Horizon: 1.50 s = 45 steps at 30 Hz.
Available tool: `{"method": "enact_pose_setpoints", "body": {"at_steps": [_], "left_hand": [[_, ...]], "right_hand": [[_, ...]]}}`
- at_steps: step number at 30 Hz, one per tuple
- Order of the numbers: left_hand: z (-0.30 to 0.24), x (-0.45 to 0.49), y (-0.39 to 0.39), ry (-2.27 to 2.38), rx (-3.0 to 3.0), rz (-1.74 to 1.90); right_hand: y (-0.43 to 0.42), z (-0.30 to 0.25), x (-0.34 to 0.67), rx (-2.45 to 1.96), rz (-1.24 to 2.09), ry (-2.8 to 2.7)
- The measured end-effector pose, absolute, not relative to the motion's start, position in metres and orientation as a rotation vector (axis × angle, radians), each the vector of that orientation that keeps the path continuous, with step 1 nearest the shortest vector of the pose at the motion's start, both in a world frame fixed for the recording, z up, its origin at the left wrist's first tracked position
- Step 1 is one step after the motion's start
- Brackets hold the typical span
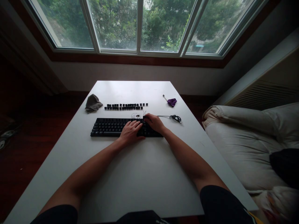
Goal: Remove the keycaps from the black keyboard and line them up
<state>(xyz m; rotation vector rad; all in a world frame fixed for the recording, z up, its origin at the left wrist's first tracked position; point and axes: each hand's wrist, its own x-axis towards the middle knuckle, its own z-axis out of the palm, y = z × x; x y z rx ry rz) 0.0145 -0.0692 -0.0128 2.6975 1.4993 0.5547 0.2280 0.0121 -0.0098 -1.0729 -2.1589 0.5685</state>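
Note:
A black keyboard [106,127] lies across the white table in front of me. My left hand [132,131] rests flat on its right-middle part, fingers stretched out and thumb along the front edge. At the keyboard's back edge, my right hand [153,121] pinches a small black piece, which looks like a keycap [144,117], between thumb and fingers; the fingers partly hide it. Just behind lies a clear round plastic ring with thin wires, seemingly a keycap puller [135,115]. Loose black keycaps [123,106] stand in two rows farther back. My hands cover part of the keyboard.
A grey cloth [93,103] sits at the table's left edge. To the right are a purple cloth or brush-like item [172,102] with a thin stick and a coiled black cable [175,118]. A pale sofa [240,143] stands right of the table [140,180]; windows are ahead.

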Motion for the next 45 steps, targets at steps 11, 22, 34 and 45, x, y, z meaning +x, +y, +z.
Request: {"method": "enact_pose_setpoints", "body": {"at_steps": [11, 22, 34, 45], "left_hand": [[-0.017, 0.014, -0.064, 1.576, 2.655, 0.576], [-0.023, 0.013, -0.053, 1.615, 2.642, 0.597], [-0.019, 0.01, -0.045, 1.551, 2.658, 0.598], [-0.021, 0.01, -0.047, 1.574, 2.651, 0.597]], "right_hand": [[0.011, -0.01, 0.226, -1.097, 0.458, -2.14], [0.022, -0.012, 0.221, -1.173, 0.403, -2.184], [0.055, -0.008, 0.218, -1.091, 0.558, -2.219], [0.046, -0.018, 0.218, -1.161, 0.452, -2.125]]}}
